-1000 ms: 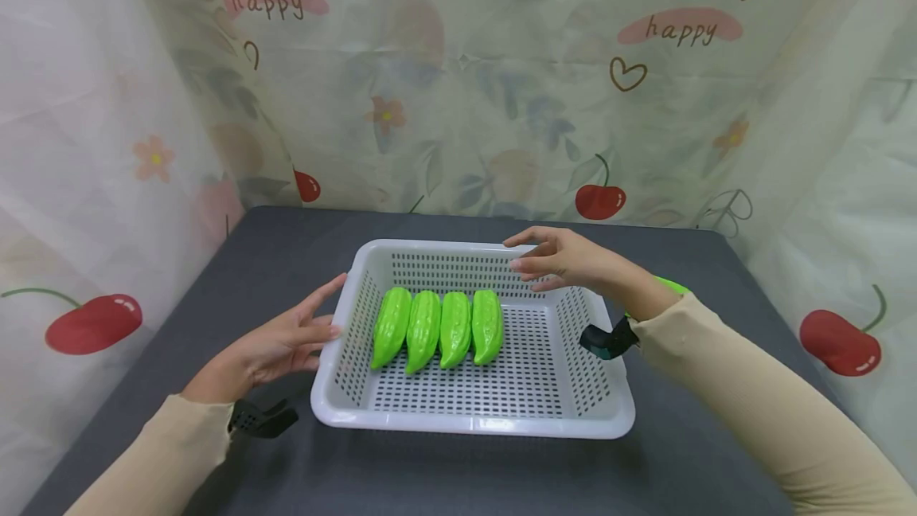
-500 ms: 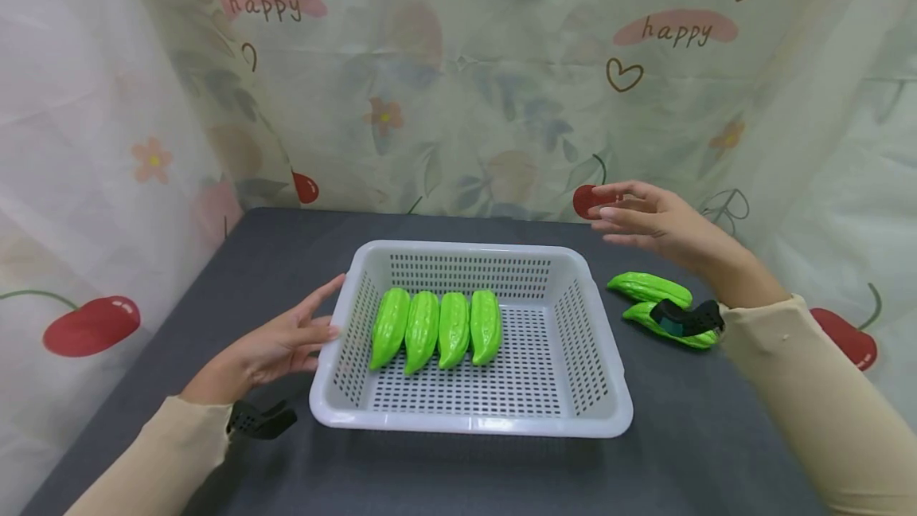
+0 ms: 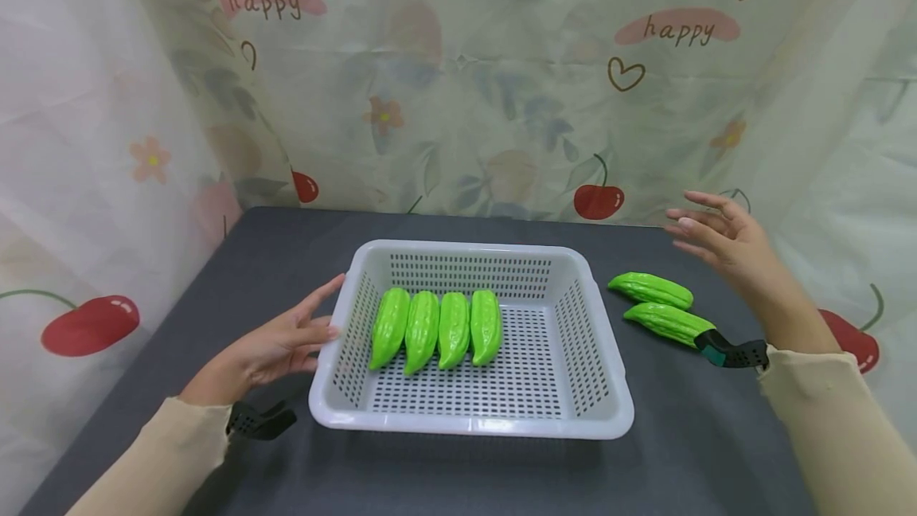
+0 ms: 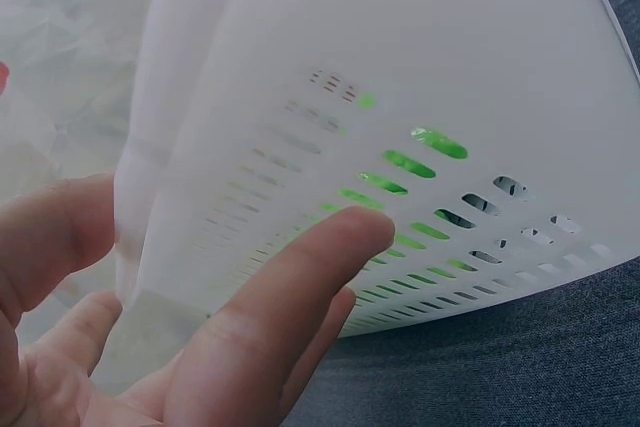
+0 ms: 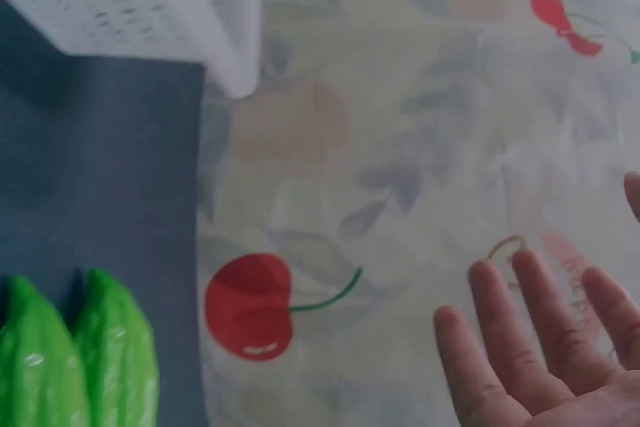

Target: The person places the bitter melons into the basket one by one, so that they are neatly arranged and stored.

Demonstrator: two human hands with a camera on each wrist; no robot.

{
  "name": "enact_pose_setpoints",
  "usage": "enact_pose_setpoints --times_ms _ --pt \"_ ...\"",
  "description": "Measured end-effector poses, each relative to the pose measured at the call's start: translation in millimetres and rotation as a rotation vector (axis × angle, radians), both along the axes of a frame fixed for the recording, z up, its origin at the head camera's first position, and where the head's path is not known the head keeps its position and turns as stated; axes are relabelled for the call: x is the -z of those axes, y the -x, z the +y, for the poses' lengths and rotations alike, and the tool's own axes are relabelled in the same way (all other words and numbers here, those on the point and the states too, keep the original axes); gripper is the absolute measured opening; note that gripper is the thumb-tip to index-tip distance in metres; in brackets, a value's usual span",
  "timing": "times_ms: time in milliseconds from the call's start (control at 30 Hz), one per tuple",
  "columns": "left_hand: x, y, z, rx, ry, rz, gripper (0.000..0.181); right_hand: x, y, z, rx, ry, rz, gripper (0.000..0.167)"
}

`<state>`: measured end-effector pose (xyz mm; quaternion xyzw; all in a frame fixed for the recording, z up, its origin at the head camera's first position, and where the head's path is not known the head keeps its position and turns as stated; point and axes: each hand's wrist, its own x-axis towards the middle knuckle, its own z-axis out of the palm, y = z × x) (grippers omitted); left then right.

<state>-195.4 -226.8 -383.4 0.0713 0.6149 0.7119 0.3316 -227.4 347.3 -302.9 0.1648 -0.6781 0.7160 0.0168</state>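
A white perforated basket [image 3: 473,424] stands mid-table with several green ridged vegetables [image 3: 454,329] side by side in its left half. My left hand [image 3: 275,345] touches the basket's left rim and side with relaxed fingers; the left wrist view shows its fingers against the holed wall [image 4: 450,67]. My right hand [image 3: 745,257] is raised over the table's right side, fingers loosely spread, holding nothing. Two more green vegetables, one farther back [image 3: 650,290] and one nearer [image 3: 666,322], lie right of the basket, the nearer one partly hidden by the wrist strap.
The dark table [image 3: 430,472] extends around the basket. A patterned curtain [image 3: 466,142] with cherries and hearts hangs behind the table and along both sides.
My right hand has moved right, from above the basket's back right part to beyond the two loose vegetables, uncovering them. The left hand and basket have stayed nearly still.
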Motion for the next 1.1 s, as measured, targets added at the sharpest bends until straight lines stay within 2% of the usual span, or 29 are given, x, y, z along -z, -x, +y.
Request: enact_pose_setpoints --times_ms 167,300,433,567,733,867,1100 --pt "0.7 0.0 -1.3 0.005 -0.003 0.004 0.088 22.8 -9.4 14.0 0.11 -0.04 0.077 0.042" --pt "0.5 -0.6 -0.8 -0.007 0.001 -0.003 0.088 44.5 -16.2 28.4 0.12 -0.01 0.13 0.043" --pt "0.4 -1.0 -0.3 -0.012 0.002 -0.005 0.088 64.4 -23.4 43.0 0.121 -0.036 0.139 0.044" --pt "0.0 -1.0 -0.9 -0.016 0.001 -0.007 0.088 79.4 -29.7 55.9 0.133 -0.123 0.111 0.042" --pt "0.1 -1.0 -1.7 -0.017 0.0 0.0 0.088 94.6 -34.3 70.3 0.184 -0.375 0.044 0.041" --pt "-0.1 -1.2 -1.5 -0.02 0.003 0.001 0.088 104.5 -35.6 80.5 0.182 -0.517 -0.012 0.04" --pt "-0.9 -1.2 -1.0 -0.02 0.004 -0.001 0.088 115.5 -35.1 92.6 0.163 -0.567 -0.094 0.037"
